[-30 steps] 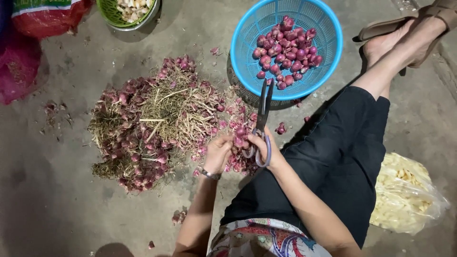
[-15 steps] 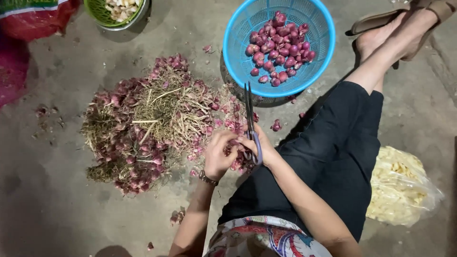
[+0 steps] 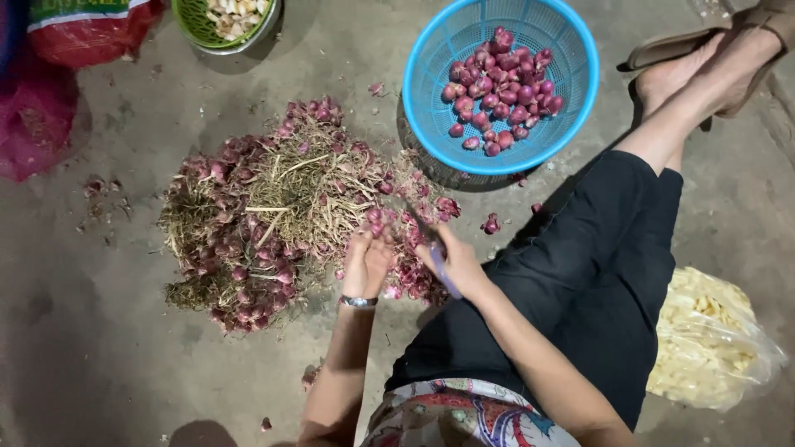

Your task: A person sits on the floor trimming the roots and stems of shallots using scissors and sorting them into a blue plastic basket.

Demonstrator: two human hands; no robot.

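Two hands at the edge of the shallot pile

Both hands work where the heap of untrimmed shallots [image 3: 273, 215] meets the person's lap. Half a second ago the scissors stood upright with the blades toward the blue basket [image 3: 501, 83]; now they lie low and mostly hidden, only a purple handle [image 3: 441, 269] showing under the right hand [image 3: 457, 263], whose grip is closed around it. The left hand [image 3: 367, 261] has its fingers pinched on a small bunch of shallots [image 3: 379, 222] at the pile's near edge. Whether the blades are open cannot be told. Trimmed bulbs lie in the basket beyond. A green bowl [image 3: 225, 23] and a clear bag [image 3: 712, 339] on the floor are cut off or blurred.
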